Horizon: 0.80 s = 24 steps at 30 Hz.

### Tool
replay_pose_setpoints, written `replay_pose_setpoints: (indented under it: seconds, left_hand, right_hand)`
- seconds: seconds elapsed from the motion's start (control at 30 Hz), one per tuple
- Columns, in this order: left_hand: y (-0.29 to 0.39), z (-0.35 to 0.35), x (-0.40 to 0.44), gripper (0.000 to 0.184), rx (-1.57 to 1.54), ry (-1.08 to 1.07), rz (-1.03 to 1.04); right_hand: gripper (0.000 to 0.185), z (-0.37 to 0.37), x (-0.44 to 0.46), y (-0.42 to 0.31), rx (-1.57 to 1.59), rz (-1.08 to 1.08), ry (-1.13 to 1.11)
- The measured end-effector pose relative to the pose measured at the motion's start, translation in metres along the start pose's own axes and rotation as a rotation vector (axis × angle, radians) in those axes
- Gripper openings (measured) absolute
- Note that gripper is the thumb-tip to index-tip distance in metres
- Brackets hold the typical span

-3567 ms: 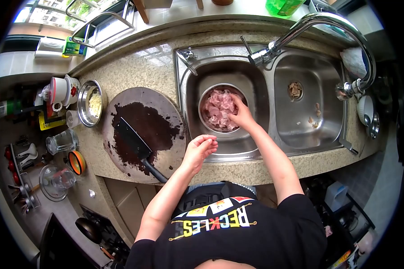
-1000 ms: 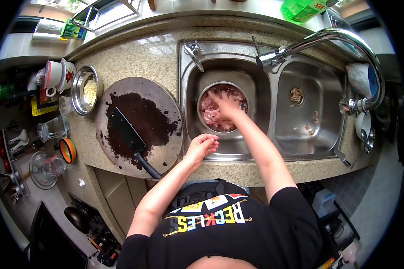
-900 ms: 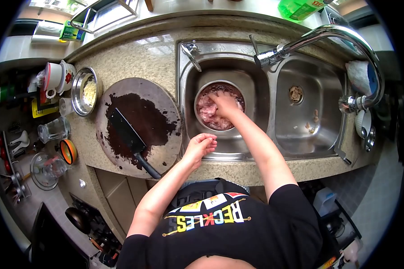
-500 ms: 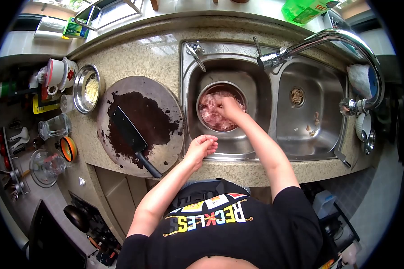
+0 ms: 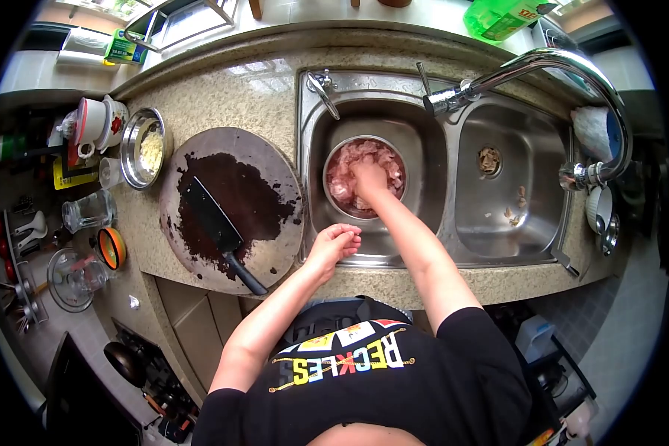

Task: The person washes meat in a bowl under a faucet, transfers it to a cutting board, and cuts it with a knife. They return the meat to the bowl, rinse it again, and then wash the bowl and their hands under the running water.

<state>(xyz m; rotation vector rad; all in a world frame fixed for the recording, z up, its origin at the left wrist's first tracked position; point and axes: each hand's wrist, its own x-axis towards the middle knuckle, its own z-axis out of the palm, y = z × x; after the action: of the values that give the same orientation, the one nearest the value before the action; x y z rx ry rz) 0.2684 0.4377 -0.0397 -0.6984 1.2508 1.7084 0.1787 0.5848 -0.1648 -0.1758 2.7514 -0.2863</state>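
Pieces of raw pink meat [image 5: 343, 181] lie in reddish water in a round metal bowl [image 5: 327, 172]. The bowl sits in the left basin of the steel sink [image 5: 420, 141]. My right hand [image 5: 369, 178] reaches down into the bowl, its fingers hidden among the meat. Over the front rim of the sink, my left hand [image 5: 336, 244] hovers with thumb and fingers drawn together and nothing visible in them. Left of the sink, a black cleaver [image 5: 214, 217] rests on a round, dark-stained chopping board [image 5: 186, 256].
A metal bowl of chopped pale bits [image 5: 143, 160] stands behind the board's left side. The chrome faucet [image 5: 572, 56] arches over the right basin, where food scraps [image 5: 489, 160] lie at the drain. A green bottle [image 5: 498, 18] is on the back ledge.
My right hand has moved slightly left and deeper into the meat, its fingers now out of sight. My left hand stays in nearly the same place.
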Motion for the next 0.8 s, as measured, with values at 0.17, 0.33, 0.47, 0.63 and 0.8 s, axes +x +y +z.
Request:
replay_pose_setpoints:
  seconds: [0.17,0.33,0.47,0.63,0.8]
  left_hand:
    - [-0.001,-0.005,-0.004,0.017,-0.009,-0.003,0.013]
    - [-0.003,-0.005,-0.005,0.017,-0.013,0.003,0.007]
    - [-0.007,-0.001,-0.002,0.017,-0.001,-0.014,0.013]
    - [-0.006,0.001,-0.005,0.017,0.014,-0.007,0.028]
    - [-0.006,-0.006,-0.01,0.017,0.005,0.034,0.027]
  right_hand:
    - [0.034,-0.015,-0.016,0.033,0.522,0.02,0.132]
    - [0.039,-0.044,-0.032,0.039,0.438,0.072,0.074]
    - [0.088,-0.039,-0.034,0.006,0.166,0.084,0.008]
    - [0.08,-0.003,-0.009,-0.017,-0.064,0.239,0.115]
    - [0.064,-0.02,0.012,0.017,0.371,0.302,0.046]
